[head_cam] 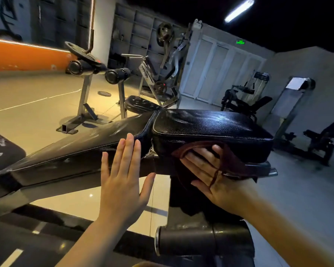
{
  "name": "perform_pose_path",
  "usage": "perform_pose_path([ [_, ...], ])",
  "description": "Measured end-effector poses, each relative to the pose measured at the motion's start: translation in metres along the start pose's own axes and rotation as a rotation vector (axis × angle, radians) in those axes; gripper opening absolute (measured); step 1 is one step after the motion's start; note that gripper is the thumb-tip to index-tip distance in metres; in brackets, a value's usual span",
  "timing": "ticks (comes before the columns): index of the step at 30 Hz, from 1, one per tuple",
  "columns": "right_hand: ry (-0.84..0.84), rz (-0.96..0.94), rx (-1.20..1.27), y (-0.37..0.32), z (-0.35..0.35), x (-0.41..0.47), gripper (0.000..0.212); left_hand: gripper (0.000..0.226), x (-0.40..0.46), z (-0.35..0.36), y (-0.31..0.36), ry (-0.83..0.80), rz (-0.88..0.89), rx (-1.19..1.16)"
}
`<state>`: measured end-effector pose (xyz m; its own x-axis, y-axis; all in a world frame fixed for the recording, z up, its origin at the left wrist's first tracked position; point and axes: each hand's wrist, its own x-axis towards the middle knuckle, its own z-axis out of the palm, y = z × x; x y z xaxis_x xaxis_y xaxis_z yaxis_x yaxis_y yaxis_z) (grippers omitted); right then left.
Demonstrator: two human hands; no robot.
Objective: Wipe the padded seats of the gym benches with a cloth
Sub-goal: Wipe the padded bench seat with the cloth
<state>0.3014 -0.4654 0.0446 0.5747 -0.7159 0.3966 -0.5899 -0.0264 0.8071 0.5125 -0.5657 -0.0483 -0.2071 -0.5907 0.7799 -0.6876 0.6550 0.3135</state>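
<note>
A black padded seat (210, 126) of a gym bench fills the middle of the view, with its long black back pad (81, 149) running down to the left. My right hand (210, 174) presses a dark red cloth (229, 160) against the seat's near side; the cloth drapes over my fingers and hangs below. My left hand (123, 180) is raised flat with straight fingers in front of the back pad's edge, holding nothing. Whether it touches the pad I cannot tell.
The bench's black frame post (191, 199) and a foam roller (204, 241) stand right below my hands. Another bench pad (141, 104) and a roller stand (96, 74) sit beyond. Weight machines (168, 60) line the back wall; more benches (320, 139) stand at right.
</note>
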Motion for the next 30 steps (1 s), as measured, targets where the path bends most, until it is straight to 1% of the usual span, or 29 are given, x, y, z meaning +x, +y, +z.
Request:
perform_pose_path([
  [3,-0.008,-0.022,-0.037,-0.018,0.006,0.047,0.056,0.073,-0.003,0.001,-0.005,-0.003,0.015,0.009],
  [6,-0.023,0.044,0.008,-0.034,0.007,0.081,0.059,0.073,-0.006,0.002,-0.01,-0.01,0.034,0.032],
  [7,-0.017,0.062,0.017,-0.035,0.007,0.086,0.059,0.073,-0.007,0.003,-0.011,-0.015,0.036,0.038],
  [9,0.007,0.035,0.027,-0.032,0.006,0.087,0.058,0.073,-0.01,0.002,-0.014,-0.035,0.039,0.056],
  [11,0.065,-0.006,0.047,-0.021,0.004,0.078,0.056,0.073,-0.014,0.001,-0.017,-0.053,0.042,0.082],
  [12,0.086,0.01,0.052,-0.013,0.003,0.07,0.056,0.073,-0.015,0.0,-0.018,-0.061,0.047,0.093],
  [15,0.088,0.154,-0.008,0.017,-0.001,0.028,0.061,0.072,-0.015,0.0,-0.018,-0.056,0.029,0.072],
  [18,0.086,0.275,-0.065,0.038,-0.002,-0.011,0.056,0.072,-0.012,0.002,-0.013,-0.051,0.01,0.021],
  [20,0.112,0.36,-0.028,0.035,0.0,-0.011,0.053,0.072,-0.012,0.003,-0.01,-0.045,-0.001,-0.009],
  [22,0.131,0.395,0.008,0.021,0.003,0.008,0.054,0.071,-0.011,0.002,-0.009,-0.04,-0.007,-0.028],
  [26,0.173,0.33,0.052,-0.02,0.01,0.076,0.057,0.07,-0.012,0.002,-0.011,-0.046,0.004,-0.012],
  [28,0.159,0.356,0.032,-0.038,0.009,0.103,0.054,0.07,-0.013,0.003,-0.015,-0.057,0.013,0.003],
  [30,0.177,0.4,0.079,-0.047,0.004,0.12,0.049,0.069,-0.014,0.002,-0.016,-0.062,0.022,0.015],
])
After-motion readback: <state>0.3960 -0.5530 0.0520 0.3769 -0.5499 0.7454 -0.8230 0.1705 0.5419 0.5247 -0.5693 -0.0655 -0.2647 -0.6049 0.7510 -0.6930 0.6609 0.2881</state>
